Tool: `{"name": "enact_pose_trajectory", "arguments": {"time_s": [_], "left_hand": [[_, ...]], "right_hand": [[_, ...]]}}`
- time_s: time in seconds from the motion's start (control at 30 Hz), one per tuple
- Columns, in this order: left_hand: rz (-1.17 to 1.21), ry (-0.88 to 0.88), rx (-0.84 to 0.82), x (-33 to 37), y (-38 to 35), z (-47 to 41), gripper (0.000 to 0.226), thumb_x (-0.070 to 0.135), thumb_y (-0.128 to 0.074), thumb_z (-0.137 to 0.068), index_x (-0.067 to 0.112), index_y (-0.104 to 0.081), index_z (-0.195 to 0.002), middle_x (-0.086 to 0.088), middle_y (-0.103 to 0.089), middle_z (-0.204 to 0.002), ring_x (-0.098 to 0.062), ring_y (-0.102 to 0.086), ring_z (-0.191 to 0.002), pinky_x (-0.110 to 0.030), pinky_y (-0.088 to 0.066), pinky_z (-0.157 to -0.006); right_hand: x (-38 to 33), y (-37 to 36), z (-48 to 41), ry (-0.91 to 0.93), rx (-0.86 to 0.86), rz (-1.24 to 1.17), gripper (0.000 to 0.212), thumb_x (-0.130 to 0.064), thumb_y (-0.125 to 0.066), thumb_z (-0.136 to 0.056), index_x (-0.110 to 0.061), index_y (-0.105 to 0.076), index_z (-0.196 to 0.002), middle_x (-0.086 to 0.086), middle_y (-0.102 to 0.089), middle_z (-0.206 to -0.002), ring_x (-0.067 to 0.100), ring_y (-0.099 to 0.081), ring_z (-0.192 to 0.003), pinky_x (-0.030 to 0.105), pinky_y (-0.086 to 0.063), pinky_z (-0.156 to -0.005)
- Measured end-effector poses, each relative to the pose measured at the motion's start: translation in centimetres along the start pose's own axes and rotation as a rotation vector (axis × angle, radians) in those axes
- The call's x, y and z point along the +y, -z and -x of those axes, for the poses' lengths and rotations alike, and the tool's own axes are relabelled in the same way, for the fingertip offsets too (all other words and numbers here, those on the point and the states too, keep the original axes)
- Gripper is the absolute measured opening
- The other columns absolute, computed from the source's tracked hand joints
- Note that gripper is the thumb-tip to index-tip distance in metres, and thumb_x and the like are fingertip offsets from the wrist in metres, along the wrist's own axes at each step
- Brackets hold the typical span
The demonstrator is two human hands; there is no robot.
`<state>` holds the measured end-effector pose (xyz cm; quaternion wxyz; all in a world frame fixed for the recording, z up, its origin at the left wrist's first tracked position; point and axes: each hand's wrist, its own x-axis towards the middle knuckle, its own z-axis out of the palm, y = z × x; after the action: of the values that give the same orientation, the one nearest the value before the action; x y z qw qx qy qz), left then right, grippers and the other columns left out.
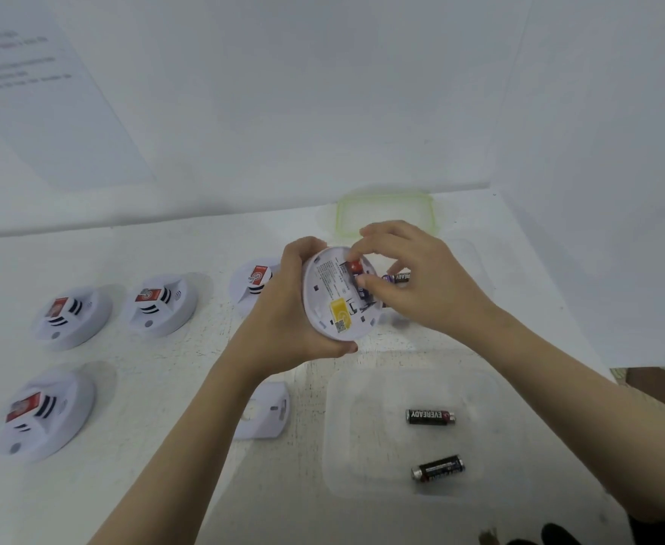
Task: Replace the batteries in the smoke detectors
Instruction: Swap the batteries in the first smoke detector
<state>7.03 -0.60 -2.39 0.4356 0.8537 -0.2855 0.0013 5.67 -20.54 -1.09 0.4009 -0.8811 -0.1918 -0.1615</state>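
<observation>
Edgewise, left hand (283,312) grips detector (325,297); right hand (421,281), battery (356,266).

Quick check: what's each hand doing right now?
Left hand: holds the smoke detector, back side facing the camera.
Right hand: pinches a battery at the detector's compartment.

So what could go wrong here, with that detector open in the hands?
The left hand grips the smoke detector by its rim, off the table; a hard push from the right hand on the battery it pinches might tip it loose.
A loose battery lies behind that hand and two Eveready batteries lie in the clear container; spent and fresh ones could get mixed.
The detached cover beside the left arm could be knocked.
</observation>
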Motion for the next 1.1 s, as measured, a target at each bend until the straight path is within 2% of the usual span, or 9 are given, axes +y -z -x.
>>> {"name": "enact_pose_trajectory", "arguments": {"time_s": [0.13, 0.3, 0.37, 0.5, 0.67, 0.83, 0.9, 1.0, 1.1], "left_hand": [[-0.049, 0.018, -0.004, -0.2, 0.0, 0.1, 0.116, 0.018, -0.096, -0.044, 0.032, -0.028, -0.137, 0.025, -0.049, -0.120, 0.018, -0.045, -0.108, 0.005, -0.030, -0.084], [-0.081, 0.000, 0.013, -0.4, -0.3, 0.2, 0.106, 0.037, -0.092, -0.042, 0.036, -0.032, -0.130, 0.027, -0.048, -0.120, 0.012, -0.046, -0.110, 0.001, -0.034, -0.086], [-0.081, -0.019, 0.030, -0.2, -0.5, 0.3, 0.101, 0.039, -0.089, -0.043, 0.036, -0.035, -0.128, 0.028, -0.048, -0.119, 0.011, -0.047, -0.109, -0.001, -0.036, -0.085], [-0.094, -0.081, 0.044, 0.1, -0.6, 0.5, 0.090, 0.047, -0.081, -0.046, 0.034, -0.040, -0.125, 0.027, -0.047, -0.117, 0.012, -0.047, -0.108, -0.001, -0.036, -0.085], [-0.110, -0.114, 0.076, 0.6, -0.6, 0.6, 0.089, 0.049, -0.078, -0.046, 0.030, -0.041, -0.125, 0.025, -0.047, -0.117, 0.017, -0.043, -0.109, 0.002, -0.031, -0.088], [-0.077, -0.098, 0.066, 0.9, -0.1, 0.4, 0.090, 0.049, -0.080, -0.044, 0.035, -0.039, -0.123, 0.027, -0.048, -0.117, 0.013, -0.047, -0.108, 0.000, -0.034, -0.087], [-0.072, -0.085, 0.040, 0.6, 0.1, 0.1, 0.089, 0.048, -0.081, -0.044, 0.043, -0.036, -0.121, 0.032, -0.047, -0.116, 0.013, -0.047, -0.109, 0.000, -0.034, -0.087], [-0.041, -0.038, 0.027, 0.1, 0.6, -0.3, 0.094, 0.046, -0.086, -0.043, 0.050, -0.033, -0.120, 0.030, -0.046, -0.121, 0.008, -0.048, -0.113, -0.002, -0.037, -0.088], [-0.058, -0.025, 0.034, -0.4, 1.2, -1.0, 0.102, 0.035, -0.093, -0.043, 0.043, -0.031, -0.123, 0.026, -0.042, -0.123, 0.015, -0.043, -0.113, 0.000, -0.035, -0.089]], "right_hand": [[0.2, -0.2, 0.7, -0.106, -0.058, -0.184, 0.026, -0.008, -0.062, -0.088, -0.027, -0.065, -0.106, -0.023, -0.063, -0.098, 0.011, -0.069, -0.066, 0.023, -0.052, -0.062], [0.8, -0.7, 1.0, -0.064, 0.005, -0.182, 0.021, -0.007, -0.063, -0.088, -0.015, -0.071, -0.105, -0.027, -0.064, -0.084, 0.009, -0.068, -0.062, 0.011, -0.044, -0.056], [0.8, -0.8, 1.1, -0.050, 0.029, -0.206, 0.021, -0.010, -0.064, -0.086, -0.012, -0.072, -0.106, -0.018, -0.069, -0.085, 0.009, -0.069, -0.064, 0.013, -0.047, -0.055], [1.0, -1.0, 1.0, -0.025, 0.045, -0.189, 0.025, -0.018, -0.062, -0.084, -0.012, -0.073, -0.105, 0.001, -0.075, -0.089, 0.020, -0.070, -0.068, 0.038, -0.055, -0.061], [0.7, -1.0, 0.8, 0.112, -0.004, -0.102, 0.023, -0.017, -0.057, -0.089, -0.005, -0.074, -0.100, 0.011, -0.069, -0.071, 0.025, -0.063, -0.063, 0.039, -0.050, -0.056], [0.9, -1.0, 0.6, 0.179, -0.034, -0.006, 0.025, -0.014, -0.053, -0.092, 0.000, -0.073, -0.089, 0.019, -0.063, -0.074, 0.029, -0.056, -0.057, 0.038, -0.045, -0.050], [1.1, -0.9, 0.5, 0.131, -0.075, -0.043, 0.026, -0.015, -0.054, -0.091, 0.001, -0.074, -0.085, 0.020, -0.068, -0.081, 0.027, -0.065, -0.068, 0.038, -0.049, -0.055], [1.3, -0.1, 0.0, -0.117, -0.144, -0.332, 0.019, -0.010, -0.057, -0.092, -0.013, -0.073, -0.103, 0.006, -0.071, -0.110, 0.004, -0.062, -0.109, 0.024, -0.055, -0.084], [2.2, 0.6, -0.9, -0.316, -0.025, -0.487, 0.023, -0.009, -0.053, -0.095, -0.019, -0.068, -0.109, -0.002, -0.067, -0.117, 0.009, -0.069, -0.091, 0.022, -0.056, -0.075]]}}
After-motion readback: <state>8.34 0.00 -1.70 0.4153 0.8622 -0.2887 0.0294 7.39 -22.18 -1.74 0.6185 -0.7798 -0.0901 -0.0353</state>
